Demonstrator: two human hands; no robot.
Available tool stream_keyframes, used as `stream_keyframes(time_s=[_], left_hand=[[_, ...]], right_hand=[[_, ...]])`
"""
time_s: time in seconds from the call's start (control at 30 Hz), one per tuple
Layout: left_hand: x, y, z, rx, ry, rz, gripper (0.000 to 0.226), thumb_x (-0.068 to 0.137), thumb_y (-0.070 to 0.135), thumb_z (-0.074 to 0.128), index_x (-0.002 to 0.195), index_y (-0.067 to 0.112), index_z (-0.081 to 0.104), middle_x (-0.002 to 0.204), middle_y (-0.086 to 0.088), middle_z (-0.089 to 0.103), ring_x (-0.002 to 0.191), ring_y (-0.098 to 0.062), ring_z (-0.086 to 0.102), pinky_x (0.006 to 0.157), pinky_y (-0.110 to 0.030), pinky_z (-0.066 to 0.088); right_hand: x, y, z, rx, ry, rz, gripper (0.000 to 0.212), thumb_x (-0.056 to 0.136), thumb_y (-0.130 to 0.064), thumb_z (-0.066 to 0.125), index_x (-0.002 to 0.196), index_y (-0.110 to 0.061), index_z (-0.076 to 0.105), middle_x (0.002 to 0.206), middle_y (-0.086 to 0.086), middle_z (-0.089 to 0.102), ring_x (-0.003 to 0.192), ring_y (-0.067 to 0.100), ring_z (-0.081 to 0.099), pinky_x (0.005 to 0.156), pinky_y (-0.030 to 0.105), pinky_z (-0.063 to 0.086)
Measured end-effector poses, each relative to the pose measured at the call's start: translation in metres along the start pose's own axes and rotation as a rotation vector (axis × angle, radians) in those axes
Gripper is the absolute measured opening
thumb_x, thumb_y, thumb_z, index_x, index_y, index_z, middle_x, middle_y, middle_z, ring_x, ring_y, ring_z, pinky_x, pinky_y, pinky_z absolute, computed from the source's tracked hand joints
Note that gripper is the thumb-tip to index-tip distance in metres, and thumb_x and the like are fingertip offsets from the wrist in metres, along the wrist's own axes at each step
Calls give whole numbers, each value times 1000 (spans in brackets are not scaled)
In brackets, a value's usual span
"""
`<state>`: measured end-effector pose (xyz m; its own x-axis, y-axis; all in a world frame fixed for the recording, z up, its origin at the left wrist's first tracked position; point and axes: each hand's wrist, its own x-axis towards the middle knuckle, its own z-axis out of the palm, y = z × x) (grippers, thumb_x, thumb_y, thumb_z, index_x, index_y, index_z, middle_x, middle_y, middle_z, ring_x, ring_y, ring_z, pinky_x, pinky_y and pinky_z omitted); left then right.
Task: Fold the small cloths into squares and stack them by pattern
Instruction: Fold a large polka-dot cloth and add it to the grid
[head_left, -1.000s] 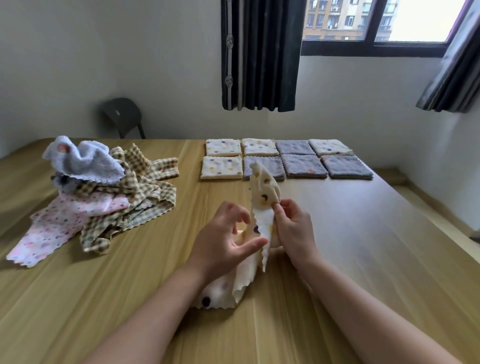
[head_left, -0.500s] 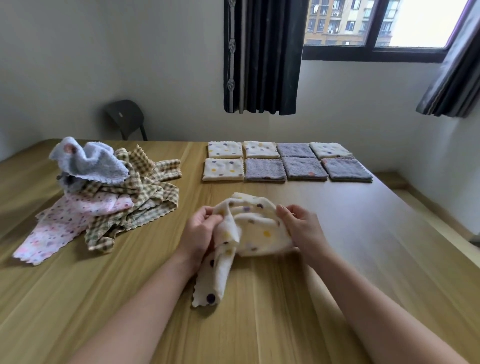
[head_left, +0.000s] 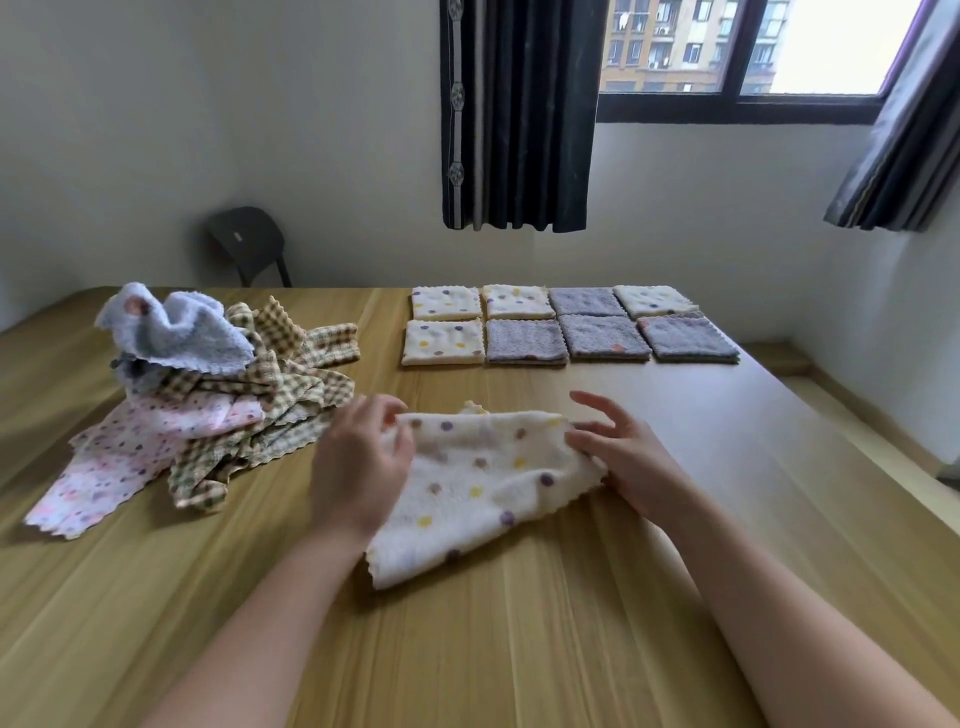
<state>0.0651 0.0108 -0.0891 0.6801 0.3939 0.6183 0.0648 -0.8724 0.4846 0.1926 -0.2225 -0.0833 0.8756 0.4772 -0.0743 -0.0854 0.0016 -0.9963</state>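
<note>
A cream cloth with coloured dots (head_left: 478, 488) is spread between my hands, just above the wooden table (head_left: 519, 649). My left hand (head_left: 358, 462) pinches its far left corner. At the far right corner, my right hand (head_left: 618, 457) holds the cloth with thumb and forefinger while its other fingers stretch out. Several folded squares (head_left: 566, 325), cream dotted and grey, lie in two rows at the far side. An unfolded pile (head_left: 197, 395) of grey, checked and pink dotted cloths sits at the left.
A dark chair (head_left: 249, 244) stands by the wall beyond the table's far left. Dark curtains (head_left: 519, 114) and a window are behind the folded rows. The table's right edge (head_left: 831, 447) drops to the floor.
The cream cloth, held upright a second ago and bunched half a second ago, is now opened out flat. Both hands have moved apart to its far corners.
</note>
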Motion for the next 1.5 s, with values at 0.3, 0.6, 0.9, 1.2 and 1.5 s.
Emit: stream_keyframes(time_s=[0.3, 0.6, 0.9, 1.2, 1.5], left_hand=[[-11, 8, 19, 145, -489, 45, 82, 77, 72, 16, 139, 26, 44, 147, 5, 43, 139, -13, 33, 113, -41, 19], [-21, 19, 12, 73, -380, 379, 13, 77, 15, 63, 88, 18, 58, 83, 3, 60, 75, -22, 61, 59, -25, 37], [-17, -2, -3, 18, -368, 217, 30, 82, 6, 63, 107, 21, 59, 97, 7, 64, 87, -18, 61, 62, -26, 41], [-8, -1, -18, -686, 23, -384, 18, 88, 5, 66, 77, 19, 63, 65, 9, 63, 59, -2, 58, 51, -19, 49], [6, 4, -5, -863, 10, -666, 25, 95, 9, 55, 75, 15, 68, 68, 5, 70, 67, -11, 66, 64, -29, 55]], right_hand=[[0, 0, -6, 429, -47, -39, 41, 92, 3, 37, 76, -7, 73, 74, 11, 69, 69, 22, 68, 61, 28, 57], [2, 10, -4, -114, 202, -432, 21, 88, 0, 64, 76, -17, 65, 71, -12, 63, 69, 2, 55, 71, 24, 43], [-7, 8, -2, -164, 148, -548, 13, 65, -22, 55, 62, -9, 54, 66, 5, 65, 66, 21, 60, 61, 33, 48], [-10, 3, 2, 15, 97, -369, 12, 83, -25, 53, 76, -15, 58, 66, 0, 51, 59, 12, 44, 49, 25, 35], [5, -1, 0, -87, 214, -267, 13, 97, -10, 50, 89, -9, 60, 70, 1, 59, 65, 14, 52, 55, 24, 41]])
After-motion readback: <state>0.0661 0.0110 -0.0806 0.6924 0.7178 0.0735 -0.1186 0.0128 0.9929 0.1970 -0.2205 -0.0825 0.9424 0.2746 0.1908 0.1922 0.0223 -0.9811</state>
